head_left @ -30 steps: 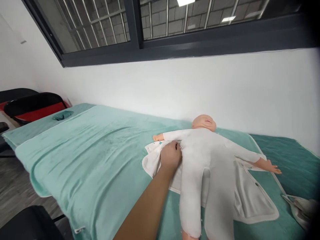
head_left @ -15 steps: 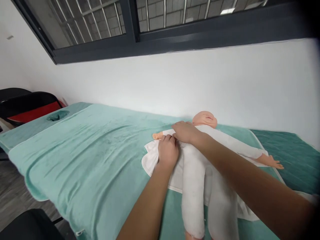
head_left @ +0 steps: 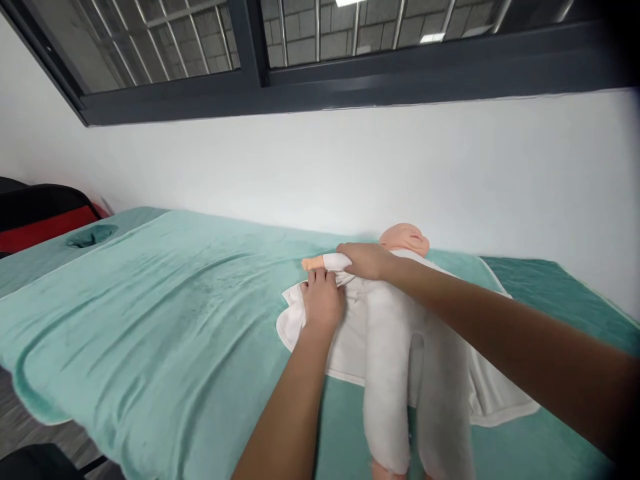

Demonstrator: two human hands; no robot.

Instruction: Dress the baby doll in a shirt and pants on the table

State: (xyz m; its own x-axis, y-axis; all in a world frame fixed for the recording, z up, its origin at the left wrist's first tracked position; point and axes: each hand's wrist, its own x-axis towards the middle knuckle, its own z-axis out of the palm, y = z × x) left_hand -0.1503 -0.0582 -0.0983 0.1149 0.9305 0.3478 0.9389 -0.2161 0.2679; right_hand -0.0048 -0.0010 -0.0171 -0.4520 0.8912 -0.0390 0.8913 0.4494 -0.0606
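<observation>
A baby doll (head_left: pixel 393 373) with a white cloth body lies on its back, head against the wall side, on top of a spread white baby garment (head_left: pixel 347 363). My right hand (head_left: pixel 367 260) reaches across the doll's chest, its fingers closed around the doll's upper arm (head_left: pixel 336 261). Just below that arm, my left hand (head_left: pixel 324 299) has its fingers bent over the garment's cloth, beside the doll's small hand (head_left: pixel 313 263). My left palm and thumb are mostly hidden. My right forearm covers the doll's other arm.
A light green blanket (head_left: pixel 150 320) with folds covers the bed, over a darker green cover (head_left: pixel 530 280) at right. A white wall (head_left: pixel 280 173) with a barred window rises behind. Black and red chairs (head_left: pixel 45 217) stand at left; a dark chair (head_left: pixel 40 461) is at lower left.
My left hand has moved slightly left and up along the garment, toward the doll's hand. More of the doll's sleeved arm shows between my hands. The view has shifted a little.
</observation>
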